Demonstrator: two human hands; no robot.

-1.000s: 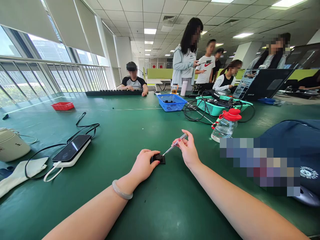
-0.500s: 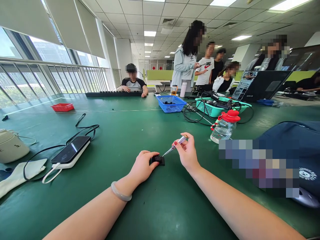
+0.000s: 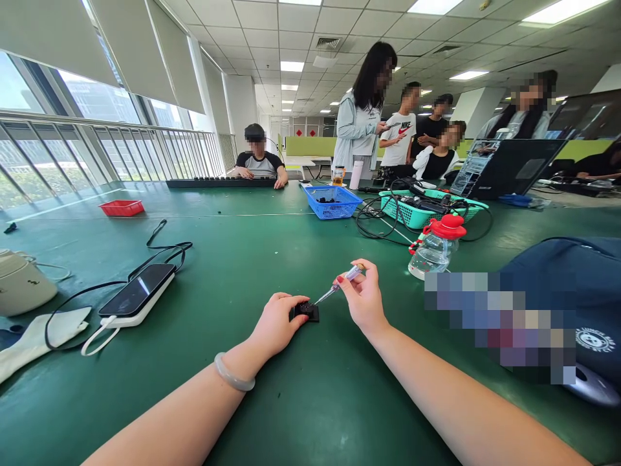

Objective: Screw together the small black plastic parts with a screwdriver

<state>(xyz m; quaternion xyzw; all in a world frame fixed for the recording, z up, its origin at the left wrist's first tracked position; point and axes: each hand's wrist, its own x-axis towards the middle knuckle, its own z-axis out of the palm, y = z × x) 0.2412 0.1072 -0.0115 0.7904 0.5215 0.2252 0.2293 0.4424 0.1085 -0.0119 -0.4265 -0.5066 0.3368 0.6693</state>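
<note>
A small black part (image 3: 311, 312), its kind too small to make out, lies on the green tabletop (image 3: 233, 272). My left hand (image 3: 280, 321) grips it from the left, with thumb and fingers closed on its sides. Between the thumb and fingers of my right hand (image 3: 363, 299) is a screwdriver (image 3: 347, 277) with a clear handle. It slants down to the left, its metal tip at the black part's upper right edge; whether the tip touches cannot be made out.
A phone (image 3: 138, 291) with cables lies at left, near a red tray (image 3: 122, 208). Ahead stand a blue basket (image 3: 332, 206), a green basket (image 3: 412, 217) full of cables and a red-lidded bottle (image 3: 434, 249). A dark bag (image 3: 548, 265) lies at right. People are beyond the table.
My hands, the black part and the screwdriver hold nearly the same position. The view has shifted very slightly.
</note>
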